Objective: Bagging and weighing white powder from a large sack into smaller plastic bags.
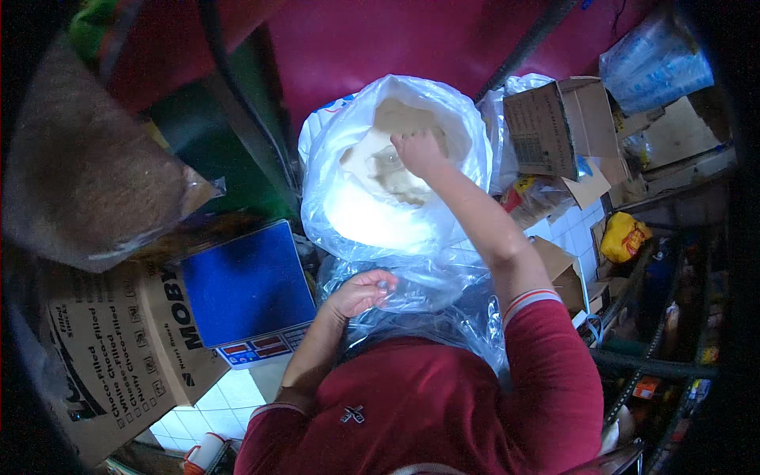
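A large white plastic sack (317,198) stands in front of me with its mouth wide, partly filled with a pale, loose powder or fine grain (368,218). My right hand (419,153) is over the sack's mouth, its fingers curled closed. Whatever it grips cannot be made out; a greyish, shadowed shape lies in the pale stuff just below it. Nearer to me, my left hand (364,293) pinches the edge of a clear plastic bag (431,289), which spreads crumpled between my body and the sack.
On the left, a blue flat-topped device (249,285) with a panel stands by a large printed cardboard box (111,348). A big clear bag of brown stuff (95,166) hangs at upper left. Opened cardboard boxes (542,131) crowd the right, near a yellow bag (625,237) and dark shelving (665,368).
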`<state>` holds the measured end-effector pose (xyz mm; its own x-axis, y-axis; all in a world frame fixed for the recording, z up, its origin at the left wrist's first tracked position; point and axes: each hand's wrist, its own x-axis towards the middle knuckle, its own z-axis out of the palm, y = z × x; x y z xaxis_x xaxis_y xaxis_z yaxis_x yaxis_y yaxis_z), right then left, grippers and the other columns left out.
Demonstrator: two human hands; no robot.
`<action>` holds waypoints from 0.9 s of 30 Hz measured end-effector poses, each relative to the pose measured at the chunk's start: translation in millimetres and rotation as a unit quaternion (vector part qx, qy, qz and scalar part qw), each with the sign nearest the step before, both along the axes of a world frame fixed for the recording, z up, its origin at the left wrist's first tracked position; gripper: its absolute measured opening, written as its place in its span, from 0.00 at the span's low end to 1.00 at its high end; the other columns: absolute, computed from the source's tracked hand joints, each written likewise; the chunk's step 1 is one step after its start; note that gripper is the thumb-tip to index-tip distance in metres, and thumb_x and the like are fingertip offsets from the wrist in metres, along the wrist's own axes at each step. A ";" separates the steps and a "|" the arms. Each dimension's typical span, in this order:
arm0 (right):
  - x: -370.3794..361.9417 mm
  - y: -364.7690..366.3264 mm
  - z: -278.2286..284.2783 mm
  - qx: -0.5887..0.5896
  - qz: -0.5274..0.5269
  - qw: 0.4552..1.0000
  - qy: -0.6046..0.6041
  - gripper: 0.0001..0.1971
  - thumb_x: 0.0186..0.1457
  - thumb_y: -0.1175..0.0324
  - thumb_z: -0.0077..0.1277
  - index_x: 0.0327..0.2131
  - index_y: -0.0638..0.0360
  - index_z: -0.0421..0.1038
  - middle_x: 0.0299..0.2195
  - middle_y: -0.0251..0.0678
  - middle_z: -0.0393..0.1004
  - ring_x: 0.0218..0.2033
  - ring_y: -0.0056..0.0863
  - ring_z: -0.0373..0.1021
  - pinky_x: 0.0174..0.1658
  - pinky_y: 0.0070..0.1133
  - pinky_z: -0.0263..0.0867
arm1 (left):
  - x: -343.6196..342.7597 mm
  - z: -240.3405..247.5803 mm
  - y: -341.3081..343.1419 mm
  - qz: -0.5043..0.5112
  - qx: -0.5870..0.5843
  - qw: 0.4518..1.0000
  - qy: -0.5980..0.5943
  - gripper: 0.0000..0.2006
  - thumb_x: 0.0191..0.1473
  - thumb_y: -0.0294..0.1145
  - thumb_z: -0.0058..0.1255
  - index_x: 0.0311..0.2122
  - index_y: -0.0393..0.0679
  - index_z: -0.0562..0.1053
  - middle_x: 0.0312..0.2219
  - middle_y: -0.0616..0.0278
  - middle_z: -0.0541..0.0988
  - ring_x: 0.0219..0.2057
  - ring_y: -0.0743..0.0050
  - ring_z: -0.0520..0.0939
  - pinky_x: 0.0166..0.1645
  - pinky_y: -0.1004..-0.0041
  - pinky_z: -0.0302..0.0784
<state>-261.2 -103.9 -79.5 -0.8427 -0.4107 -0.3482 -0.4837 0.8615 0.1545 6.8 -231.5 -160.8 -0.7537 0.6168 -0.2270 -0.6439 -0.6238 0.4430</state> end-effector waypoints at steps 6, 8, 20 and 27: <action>-2.7 25.3 65.3 0.229 0.196 0.936 0.184 0.14 0.48 0.70 0.41 0.39 0.50 0.71 0.35 0.28 0.73 0.42 0.25 0.65 0.49 0.35 0.49 | 4.7 -7.2 11.1 -0.040 -0.230 0.958 0.168 0.14 0.45 0.19 0.44 0.41 0.41 0.70 0.37 0.64 0.66 0.29 0.81 0.69 0.33 0.80 0.67; 4.6 35.0 77.5 0.256 0.179 0.943 0.116 0.11 0.46 0.68 0.44 0.34 0.49 0.73 0.34 0.27 0.73 0.42 0.25 0.65 0.46 0.34 0.51 | 13.8 1.7 19.6 -0.022 -0.296 0.935 0.196 0.15 0.44 0.18 0.42 0.40 0.41 0.70 0.44 0.59 0.63 0.34 0.75 0.70 0.35 0.78 0.67; 7.3 52.0 -21.0 0.087 0.079 0.991 -0.067 0.12 0.47 0.67 0.44 0.35 0.52 0.73 0.39 0.32 0.72 0.41 0.35 0.68 0.47 0.56 0.45 | 25.3 32.8 -3.0 0.105 -0.590 0.692 0.401 0.17 0.42 0.18 0.43 0.39 0.48 0.71 0.47 0.53 0.65 0.43 0.54 0.72 0.45 0.67 0.69; 20.0 44.7 -27.8 0.035 0.059 0.993 -0.092 0.17 0.40 0.65 0.51 0.39 0.48 0.70 0.39 0.32 0.71 0.45 0.32 0.64 0.48 0.46 0.51 | 25.1 33.3 -16.3 0.099 -0.638 0.639 0.419 0.15 0.42 0.19 0.44 0.37 0.49 0.71 0.46 0.57 0.66 0.38 0.54 0.75 0.39 0.66 0.73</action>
